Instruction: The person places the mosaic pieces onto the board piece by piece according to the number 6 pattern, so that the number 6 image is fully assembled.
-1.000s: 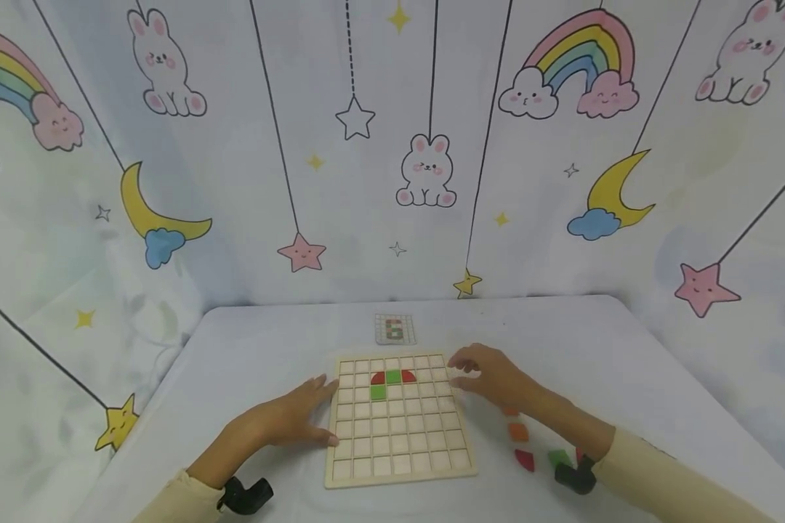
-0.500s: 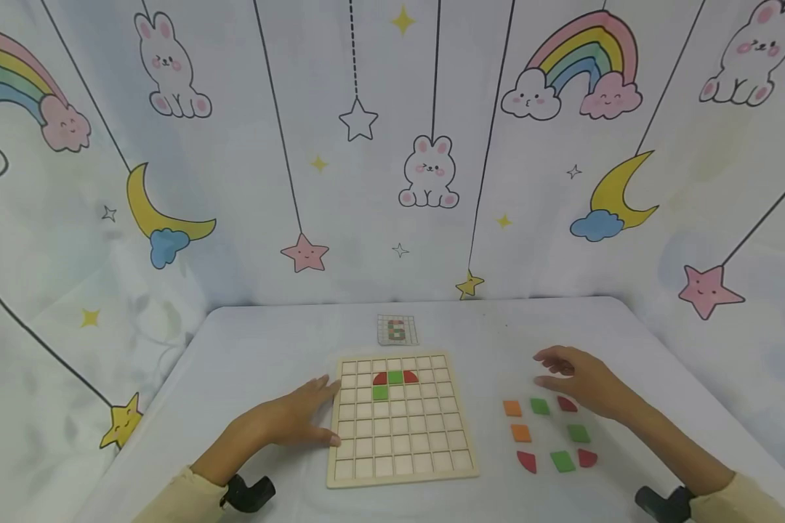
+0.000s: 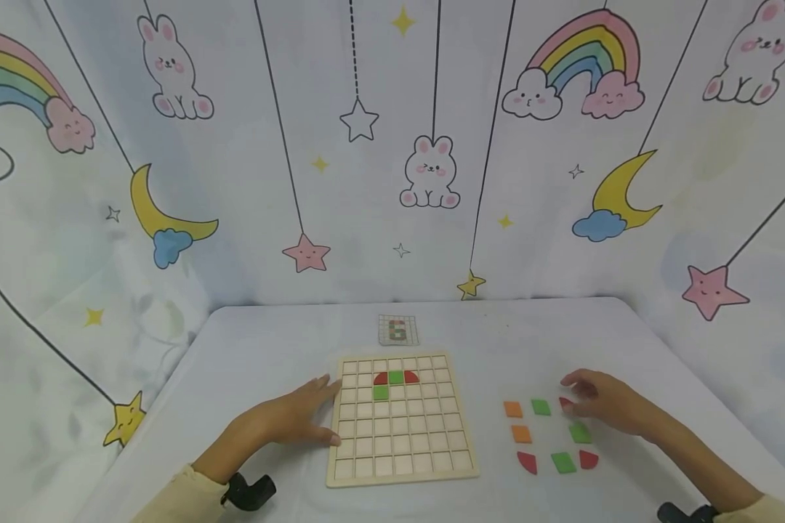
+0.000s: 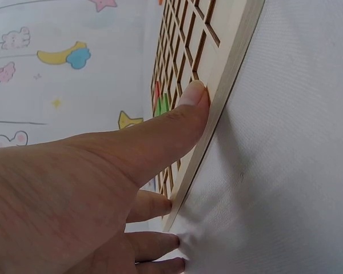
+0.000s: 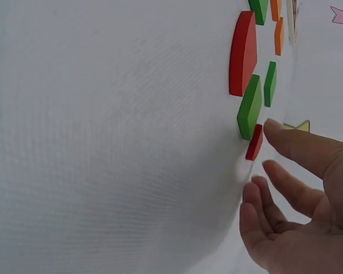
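Observation:
A wooden grid board [image 3: 405,480] lies on the white table. In its upper cells sit two red quarter-round tiles [image 3: 381,378] and two green square tiles [image 3: 395,377]. My left hand [image 3: 297,415] rests at the board's left edge; in the left wrist view the thumb [image 4: 177,123] lies on the rim, fingers spread. To the right of the board, my right hand [image 3: 610,401] is over a loose red quarter-round tile [image 3: 565,404], partly covering it. The right wrist view has thumb and fingers apart around that tile [image 5: 255,142], with nothing visibly gripped.
Loose tiles lie right of the board: orange squares [image 3: 513,410], green squares [image 3: 563,463] and red quarter-rounds [image 3: 527,463]. Behind the board is a small pattern card [image 3: 397,330] showing a 6 shape. A patterned cloth [image 3: 366,181] hangs behind the table.
My right hand has moved right, away from the board's right edge, then lower to the red tile at the back right of the loose ones. The left hand stays at the board.

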Tool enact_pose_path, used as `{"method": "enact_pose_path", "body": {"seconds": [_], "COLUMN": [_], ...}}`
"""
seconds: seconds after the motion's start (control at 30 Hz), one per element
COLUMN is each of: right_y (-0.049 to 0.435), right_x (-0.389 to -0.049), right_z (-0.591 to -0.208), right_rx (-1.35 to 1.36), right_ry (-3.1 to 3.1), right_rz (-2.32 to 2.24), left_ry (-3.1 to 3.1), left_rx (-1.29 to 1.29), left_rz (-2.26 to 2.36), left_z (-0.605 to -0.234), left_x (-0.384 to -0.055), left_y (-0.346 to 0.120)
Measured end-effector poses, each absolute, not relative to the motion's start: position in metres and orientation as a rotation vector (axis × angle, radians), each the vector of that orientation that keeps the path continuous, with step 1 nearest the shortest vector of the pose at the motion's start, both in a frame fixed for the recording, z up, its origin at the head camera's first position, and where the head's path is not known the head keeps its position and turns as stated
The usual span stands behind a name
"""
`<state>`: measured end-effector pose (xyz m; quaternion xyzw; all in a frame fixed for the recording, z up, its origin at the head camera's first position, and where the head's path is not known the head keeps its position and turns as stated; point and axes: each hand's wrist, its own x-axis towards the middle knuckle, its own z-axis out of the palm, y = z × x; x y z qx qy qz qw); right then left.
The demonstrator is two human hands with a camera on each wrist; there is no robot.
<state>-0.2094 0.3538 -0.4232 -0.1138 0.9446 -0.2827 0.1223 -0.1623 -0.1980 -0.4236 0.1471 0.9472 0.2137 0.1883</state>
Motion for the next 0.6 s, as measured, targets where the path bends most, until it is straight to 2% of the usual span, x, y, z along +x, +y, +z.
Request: {"method": "enact_pose_path", "body": {"seconds": [0.6], "right_y": [0.358], "right_x": [-0.213], "right_z": [-0.438], "right_rx": [-0.392], "right_ry": [2.808], "right_rz": [-0.782], "left_ry": [2.668], "left_rx": [0.392], "left_rz": [0.588], "left_z": [-0.424], "left_x": [-0.163], "left_y": [-0.197]}}
